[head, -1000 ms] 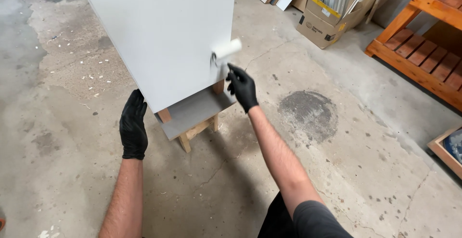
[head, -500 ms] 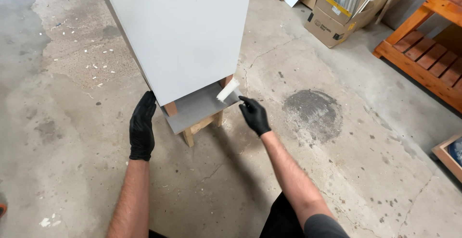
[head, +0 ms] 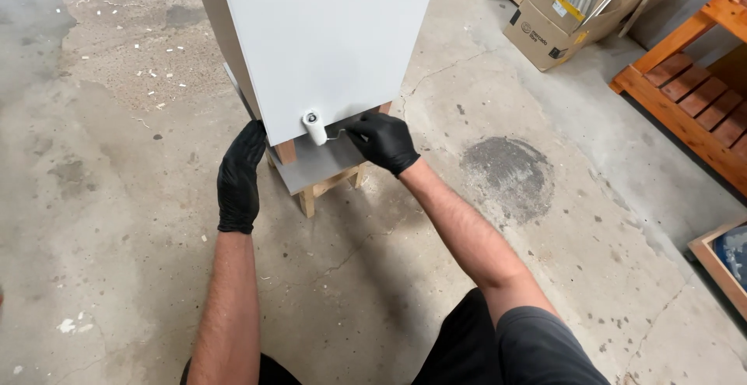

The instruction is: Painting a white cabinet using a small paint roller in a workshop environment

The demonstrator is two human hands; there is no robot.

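Observation:
A large pale grey panel stands upright on a small wooden stand with a grey board across it. My right hand, in a black glove, grips the wire handle of a small white paint roller, whose sleeve presses against the panel's bottom edge. My left hand, also gloved in black, lies flat with fingers extended against the panel's lower left corner.
The floor is stained, cracked concrete with a dark patch to the right. A cardboard box of long strips stands at the back right. An orange wooden rack runs along the right, and a wooden-framed tray sits lower right.
My right hand has brought the roller down from the panel's right side and leftward along its bottom edge. My left hand has risen to the panel's lower left corner.

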